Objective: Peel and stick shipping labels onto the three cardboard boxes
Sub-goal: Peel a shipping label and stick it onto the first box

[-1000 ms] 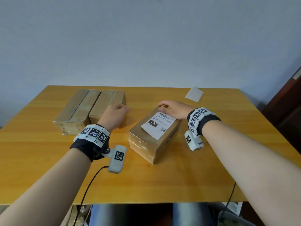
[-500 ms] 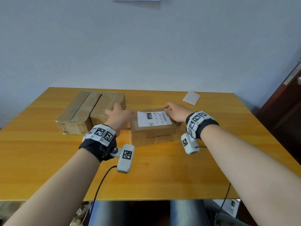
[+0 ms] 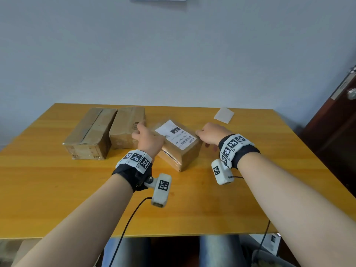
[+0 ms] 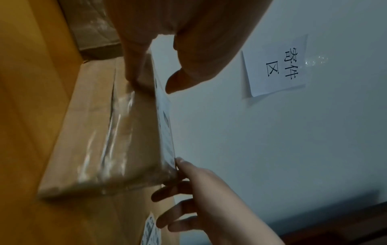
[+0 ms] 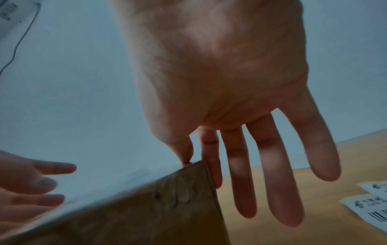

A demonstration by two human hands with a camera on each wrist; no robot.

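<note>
Three brown cardboard boxes lie on the wooden table (image 3: 192, 199). Two bare boxes (image 3: 90, 132) (image 3: 128, 126) sit side by side at the far left. The third box (image 3: 181, 151) lies at an angle in the middle, with a white shipping label (image 3: 175, 133) on top. My left hand (image 3: 148, 137) touches its far left corner, one finger (image 4: 136, 66) on the side wall and the thumb just over the label. My right hand (image 3: 210, 132) touches the right corner (image 5: 199, 167) with thumb and index finger. Its other fingers (image 5: 272, 174) hang straight and free.
Loose white label sheets (image 3: 223, 115) lie at the table's far right, and their barcodes show in the right wrist view (image 5: 368, 203). A paper sign (image 4: 276, 66) hangs on the wall behind. A dark door (image 3: 337, 122) stands at the right. Cables hang off the front edge.
Between my hands the labelled box has turned clockwise on the table, so the label's barcode end now faces me. Both hands stayed at opposite corners.
</note>
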